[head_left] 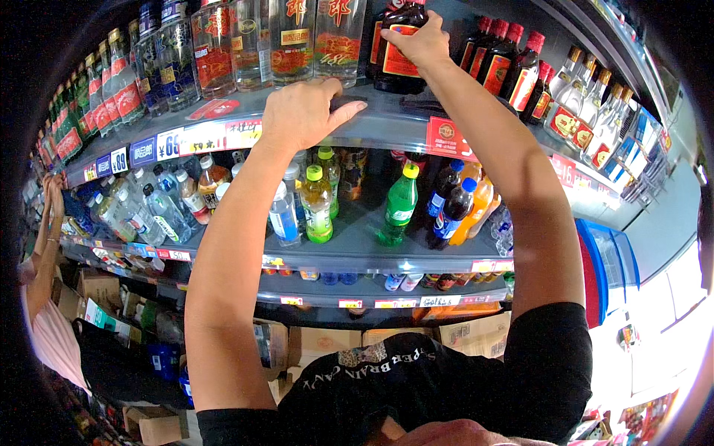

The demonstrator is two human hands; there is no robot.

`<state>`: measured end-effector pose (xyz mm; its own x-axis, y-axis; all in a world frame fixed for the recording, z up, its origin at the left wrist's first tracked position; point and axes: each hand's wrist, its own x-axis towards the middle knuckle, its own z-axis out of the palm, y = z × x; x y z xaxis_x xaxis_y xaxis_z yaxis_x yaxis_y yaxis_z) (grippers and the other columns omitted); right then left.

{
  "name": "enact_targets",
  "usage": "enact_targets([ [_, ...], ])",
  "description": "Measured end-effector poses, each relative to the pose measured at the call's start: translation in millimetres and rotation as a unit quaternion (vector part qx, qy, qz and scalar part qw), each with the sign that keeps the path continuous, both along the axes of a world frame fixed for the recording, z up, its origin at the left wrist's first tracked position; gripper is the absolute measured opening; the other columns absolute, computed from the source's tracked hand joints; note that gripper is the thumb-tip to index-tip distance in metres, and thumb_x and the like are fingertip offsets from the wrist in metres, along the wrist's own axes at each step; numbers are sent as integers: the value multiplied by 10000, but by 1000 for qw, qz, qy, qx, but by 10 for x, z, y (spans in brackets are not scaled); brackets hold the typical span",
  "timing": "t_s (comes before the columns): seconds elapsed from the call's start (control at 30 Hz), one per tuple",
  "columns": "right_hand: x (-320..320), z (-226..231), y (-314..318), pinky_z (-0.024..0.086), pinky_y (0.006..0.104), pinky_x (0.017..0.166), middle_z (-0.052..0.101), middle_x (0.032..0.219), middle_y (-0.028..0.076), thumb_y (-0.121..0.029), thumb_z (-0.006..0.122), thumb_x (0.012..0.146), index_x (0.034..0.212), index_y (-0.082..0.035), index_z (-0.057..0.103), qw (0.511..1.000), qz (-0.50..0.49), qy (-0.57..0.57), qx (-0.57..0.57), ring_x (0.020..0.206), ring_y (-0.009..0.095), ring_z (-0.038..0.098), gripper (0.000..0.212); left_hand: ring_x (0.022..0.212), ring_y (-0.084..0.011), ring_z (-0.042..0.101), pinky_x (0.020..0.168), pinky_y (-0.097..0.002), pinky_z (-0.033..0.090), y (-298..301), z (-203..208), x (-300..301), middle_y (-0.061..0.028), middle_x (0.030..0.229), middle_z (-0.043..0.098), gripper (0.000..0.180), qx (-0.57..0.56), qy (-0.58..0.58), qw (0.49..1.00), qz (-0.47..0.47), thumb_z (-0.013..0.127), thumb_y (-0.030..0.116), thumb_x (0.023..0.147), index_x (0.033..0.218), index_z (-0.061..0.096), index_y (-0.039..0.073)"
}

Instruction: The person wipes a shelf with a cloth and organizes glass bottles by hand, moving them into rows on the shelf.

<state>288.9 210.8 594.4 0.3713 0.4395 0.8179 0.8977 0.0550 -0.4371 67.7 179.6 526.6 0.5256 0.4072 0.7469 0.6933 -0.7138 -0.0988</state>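
Note:
My right hand (422, 46) reaches up to the upper shelf and grips a dark bottle (401, 65) with a red and yellow label, thumb across its front. A second dark bottle (374, 44) stands right behind it, partly hidden. My left hand (301, 113) lies on the front edge of the same shelf (387, 119), thumb stretched out to the right and holding nothing. Just beyond it stand large clear bottles (336, 44) with red and orange labels.
Red-capped dark bottles (500, 63) and small clear bottles (573, 104) stand to the right. The shelf below holds drinks, among them a green soda bottle (399, 204) and a cola bottle (454, 212). Cardboard boxes (323, 342) sit lower down. Another person's arms (50, 223) reach in at far left.

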Motion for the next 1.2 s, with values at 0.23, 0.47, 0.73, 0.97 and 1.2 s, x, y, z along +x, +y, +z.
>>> enact_targets([
  [0.23,297,127,-72,523,354,756,552,1054,180,-230,798,625,1241,44,299,950,259,158,-68,931,238,584,839,721,-305,622,611,-409,498,17,-19,9,-119,756,635,519,17,-14,1000,-20,462,578,791,861,614,87],
  [0.47,566,284,-144,476,422,843,489,1166,170,-222,781,655,1281,-4,245,917,304,229,-114,1020,257,542,853,727,-305,619,609,-419,494,26,-14,-22,-123,762,632,506,-4,-2,1000,-3,470,568,791,871,602,86],
  [0.73,1001,625,15,504,326,648,590,873,116,-120,658,737,980,15,516,958,258,111,50,761,193,588,313,714,-306,604,603,-405,471,35,-19,8,-111,769,628,444,-9,-15,1000,-14,525,530,775,841,608,98],
  [0.97,1315,568,521,551,458,665,551,987,219,-76,765,654,1132,81,360,966,188,172,35,840,306,607,645,730,-306,602,609,-397,469,42,-41,4,-112,805,627,430,-2,-18,1000,-9,530,513,776,850,613,97],
  [1.2,1538,342,830,529,437,749,550,1056,178,-112,782,641,1162,36,385,977,109,174,-64,890,278,594,672,740,-298,605,610,-395,470,27,-31,19,-105,802,627,414,-7,-16,1000,-2,540,503,772,848,612,103],
])
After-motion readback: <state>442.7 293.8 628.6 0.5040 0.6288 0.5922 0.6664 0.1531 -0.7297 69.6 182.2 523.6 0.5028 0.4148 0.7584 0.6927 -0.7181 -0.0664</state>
